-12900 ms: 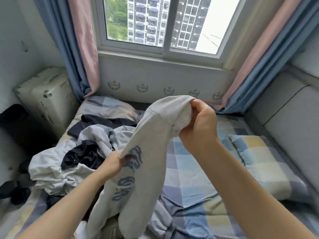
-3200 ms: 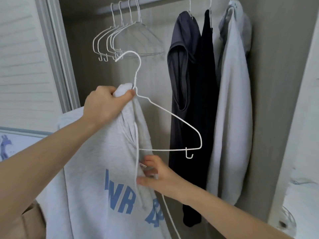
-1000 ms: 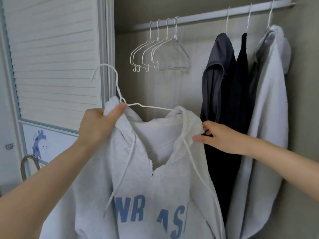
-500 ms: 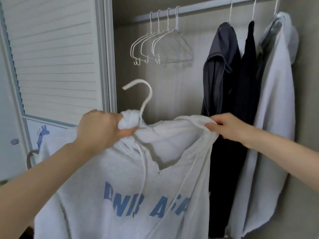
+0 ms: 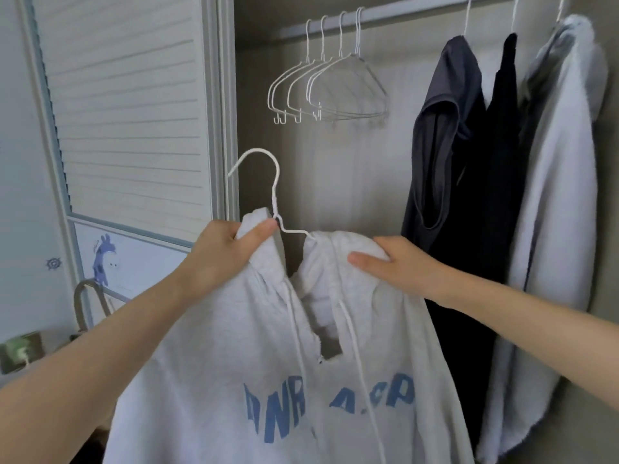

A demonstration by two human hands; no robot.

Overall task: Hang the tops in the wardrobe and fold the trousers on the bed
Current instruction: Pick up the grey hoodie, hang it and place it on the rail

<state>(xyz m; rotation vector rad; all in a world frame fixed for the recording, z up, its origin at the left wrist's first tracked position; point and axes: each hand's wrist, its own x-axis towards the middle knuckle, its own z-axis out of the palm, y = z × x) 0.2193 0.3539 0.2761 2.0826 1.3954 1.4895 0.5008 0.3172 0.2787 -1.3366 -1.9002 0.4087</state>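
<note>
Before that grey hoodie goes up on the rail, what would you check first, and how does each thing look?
1. Hanger hook free and upright: ok, it sticks up clear above the collar.
2. Left hand grip: ok, it pinches the hoodie collar at the hanger neck.
3. Right shoulder seated on the hanger: cannot tell, the right hand covers it.
4. Left shoulder seated: cannot tell, the fabric is bunched under the left hand.
5. Room on the rail: ok, there is a gap between the empty hangers and the dark top.
6. Drawstrings hanging free: ok.
</note>
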